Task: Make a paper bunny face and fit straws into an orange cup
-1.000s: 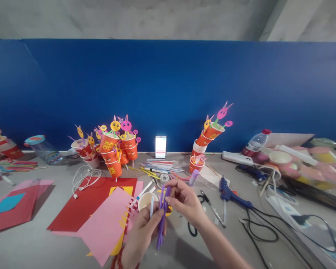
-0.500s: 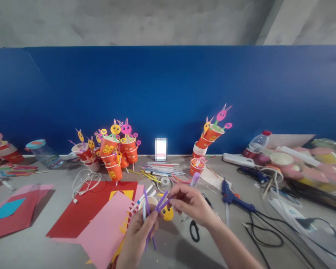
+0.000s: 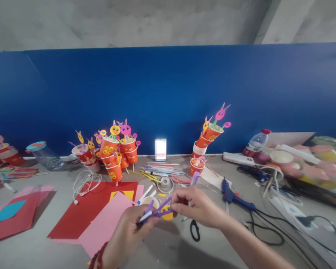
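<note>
My left hand point(image 3: 134, 226) is closed around several purple pipe cleaners point(image 3: 161, 210) and a white stick-like piece point(image 3: 146, 216) whose kind I cannot make out. At the right end of the purple strips, my right hand point(image 3: 194, 205) has thumb and forefinger pinched together on a tip. Just behind the strips sits a yellow paper face point(image 3: 168, 216) with eyes, partly covered by them. A pale paper cup point(image 3: 152, 202) shows behind my left hand, its lower part hidden. Black-handled scissors point(image 3: 195, 230) lie below my right hand.
Pink paper point(image 3: 106, 220) and red paper point(image 3: 72, 220) lie at the left. Decorated red cups point(image 3: 114, 172) stand behind them. A tape roll point(image 3: 165, 182) and a purple-capped glue stick point(image 3: 195, 178) are beyond my hands. At right are a blue glue gun point(image 3: 235, 200) with cables and a power strip point(image 3: 294, 224).
My left hand has turned, so the purple pipe cleaners and white piece have tipped from upright to slanting rightward. My right hand has shifted slightly, still pinching at their end.
</note>
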`<action>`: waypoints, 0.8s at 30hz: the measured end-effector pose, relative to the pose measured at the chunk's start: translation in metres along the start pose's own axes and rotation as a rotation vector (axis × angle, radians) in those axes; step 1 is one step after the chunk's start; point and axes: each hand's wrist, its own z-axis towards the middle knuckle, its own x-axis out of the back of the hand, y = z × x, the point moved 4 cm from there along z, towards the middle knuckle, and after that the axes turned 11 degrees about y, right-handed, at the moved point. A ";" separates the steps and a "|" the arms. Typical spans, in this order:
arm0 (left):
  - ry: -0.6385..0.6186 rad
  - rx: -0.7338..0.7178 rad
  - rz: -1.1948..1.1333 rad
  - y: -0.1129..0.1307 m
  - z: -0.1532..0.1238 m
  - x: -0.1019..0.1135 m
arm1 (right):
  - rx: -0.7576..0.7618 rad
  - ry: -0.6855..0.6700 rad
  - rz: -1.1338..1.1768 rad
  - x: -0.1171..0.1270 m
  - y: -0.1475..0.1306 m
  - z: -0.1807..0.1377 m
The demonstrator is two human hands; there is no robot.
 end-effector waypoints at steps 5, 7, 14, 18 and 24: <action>0.034 -0.144 0.080 0.005 -0.001 0.002 | -0.175 -0.012 0.227 -0.008 0.017 0.001; 0.064 -0.145 0.081 0.006 -0.001 0.004 | -0.216 0.025 0.303 -0.009 0.023 0.002; 0.264 0.049 -0.125 0.005 -0.010 0.010 | -0.186 0.222 0.293 0.004 0.051 -0.009; 0.311 0.206 -0.336 -0.005 -0.014 0.003 | -0.159 0.213 0.013 0.011 0.083 -0.021; 0.147 0.322 -0.506 -0.023 -0.015 -0.027 | -0.092 0.314 -0.454 0.021 0.111 -0.024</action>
